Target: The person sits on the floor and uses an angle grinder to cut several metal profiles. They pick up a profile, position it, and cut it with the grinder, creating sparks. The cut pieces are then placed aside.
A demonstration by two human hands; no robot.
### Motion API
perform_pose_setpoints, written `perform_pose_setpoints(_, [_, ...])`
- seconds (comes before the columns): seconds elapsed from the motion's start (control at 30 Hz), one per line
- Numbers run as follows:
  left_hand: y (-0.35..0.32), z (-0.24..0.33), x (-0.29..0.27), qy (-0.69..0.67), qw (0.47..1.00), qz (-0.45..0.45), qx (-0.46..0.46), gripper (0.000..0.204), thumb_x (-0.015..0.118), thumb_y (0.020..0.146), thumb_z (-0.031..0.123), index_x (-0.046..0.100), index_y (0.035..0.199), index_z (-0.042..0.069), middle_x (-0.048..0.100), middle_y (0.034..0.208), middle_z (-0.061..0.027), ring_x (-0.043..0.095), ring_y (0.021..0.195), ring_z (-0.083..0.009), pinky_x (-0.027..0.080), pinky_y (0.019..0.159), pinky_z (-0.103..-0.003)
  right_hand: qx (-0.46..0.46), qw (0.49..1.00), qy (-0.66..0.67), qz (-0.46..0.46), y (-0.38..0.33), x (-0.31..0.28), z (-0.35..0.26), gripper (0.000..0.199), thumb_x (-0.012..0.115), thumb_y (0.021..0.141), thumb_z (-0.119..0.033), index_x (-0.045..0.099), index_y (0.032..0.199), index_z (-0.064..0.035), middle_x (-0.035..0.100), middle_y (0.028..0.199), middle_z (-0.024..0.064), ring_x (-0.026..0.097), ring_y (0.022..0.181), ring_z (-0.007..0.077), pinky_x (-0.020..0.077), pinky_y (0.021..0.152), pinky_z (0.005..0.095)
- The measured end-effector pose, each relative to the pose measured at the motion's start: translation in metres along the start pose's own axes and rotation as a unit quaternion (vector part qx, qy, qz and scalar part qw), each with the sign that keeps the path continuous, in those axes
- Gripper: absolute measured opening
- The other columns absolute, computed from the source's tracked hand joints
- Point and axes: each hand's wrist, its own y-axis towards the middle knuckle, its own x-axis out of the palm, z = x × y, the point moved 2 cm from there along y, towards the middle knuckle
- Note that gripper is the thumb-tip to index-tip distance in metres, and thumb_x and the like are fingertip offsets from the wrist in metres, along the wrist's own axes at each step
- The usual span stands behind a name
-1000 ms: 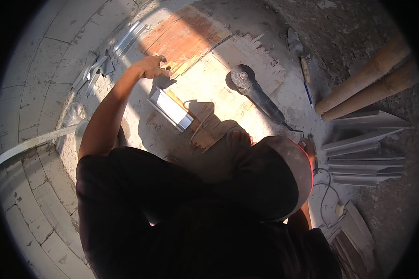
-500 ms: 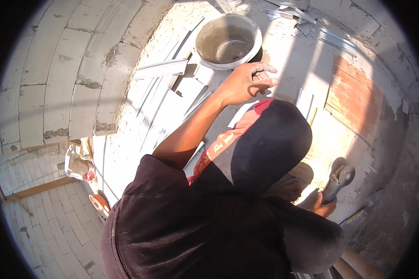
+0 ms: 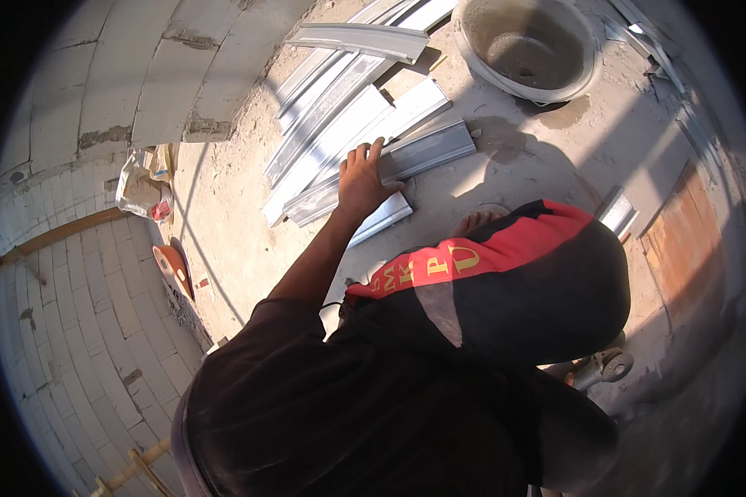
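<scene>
My left hand (image 3: 361,184) reaches out over a pile of silvery metal profiles (image 3: 427,153), its fingers spread at the edge of one long channel piece. Whether it presses on the metal or hovers just above is hard to tell. A short profile piece (image 3: 381,219) lies just below the palm. My right hand (image 3: 569,378) is mostly hidden behind my bent knee (image 3: 547,290), in dark trousers with a red stripe. Only a bit of its fingers shows, closed on an angle grinder (image 3: 609,366), whose head sticks out to the right.
A mortar-stained bucket (image 3: 526,50) stands at the far right of the profiles. An orange-brown board (image 3: 688,236) and metal offcuts (image 3: 617,214) lie on the dusty floor at right. Block walls (image 3: 141,74) rise at left, near a torn bag (image 3: 145,186) and an orange tool (image 3: 172,269).
My left hand has come away from beside the bucket to the metal profiles, its fingers now spread. The view has turned leftward, and my right hand is more hidden, still with the angle grinder.
</scene>
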Motion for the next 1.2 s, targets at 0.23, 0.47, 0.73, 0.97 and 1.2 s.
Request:
perform_pose_setpoints(0.23, [0.019,0.001,0.043,0.034,0.999,0.002,-0.023,0.096,0.096,0.066,0.043,0.050,0.145,0.012,0.056,0.126,-0.0128,0.054,0.122,-0.0321,0.044,0.106,-0.047,0.008,1.000,-0.007,0.024,0.003,-0.005,-0.014,0.067,0.085,0.089,-0.042,0.062,0.134,0.0014,0.069,0.114,0.0207,0.068,0.103,0.0363,0.0547,0.088,0.0461])
perform_pose_setpoints(0.47, [0.020,0.012,0.044,0.014,1.000,0.024,0.013,0.096,0.094,0.070,0.041,0.048,0.148,0.010,0.050,0.142,-0.0160,0.049,0.133,-0.0340,0.039,0.112,-0.051,0.014,0.999,-0.005,0.032,0.004,-0.003,-0.012,0.065,0.085,0.089,-0.040,0.063,0.134,0.0011,0.069,0.114,0.0202,0.068,0.103,0.0358,0.0546,0.088,0.0455])
perform_pose_setpoints(0.73, [0.074,0.107,0.028,0.048,0.949,0.021,0.312,0.069,0.079,0.085,0.034,0.058,0.146,0.010,0.037,0.165,-0.0206,0.030,0.156,-0.0400,0.021,0.129,-0.059,-0.003,0.999,-0.003,0.033,0.009,0.007,-0.017,0.062,0.084,0.090,-0.039,0.064,0.133,0.0007,0.069,0.114,0.0198,0.068,0.103,0.0352,0.0546,0.088,0.0448])
perform_pose_setpoints(0.97, [0.142,0.142,-0.026,0.109,0.905,-0.098,0.399,0.035,0.065,0.096,0.033,0.074,0.122,0.013,0.055,0.152,-0.0178,0.053,0.141,-0.0364,0.046,0.116,-0.052,-0.015,0.999,0.009,0.040,0.011,0.013,-0.027,0.060,0.084,0.090,-0.037,0.064,0.132,0.0004,0.069,0.114,0.0193,0.068,0.103,0.0347,0.0546,0.089,0.0442])
perform_pose_setpoints(1.2, [0.225,-0.001,-0.143,0.097,0.969,-0.165,0.156,0.062,0.094,0.069,0.035,0.074,0.122,0.008,0.076,0.118,-0.0200,0.071,0.116,-0.0343,0.057,0.097,-0.042,0.009,0.996,0.017,0.087,0.001,0.004,-0.036,0.058,0.084,0.090,-0.036,0.065,0.132,0.0001,0.069,0.114,0.0189,0.068,0.103,0.0342,0.0545,0.089,0.0436])
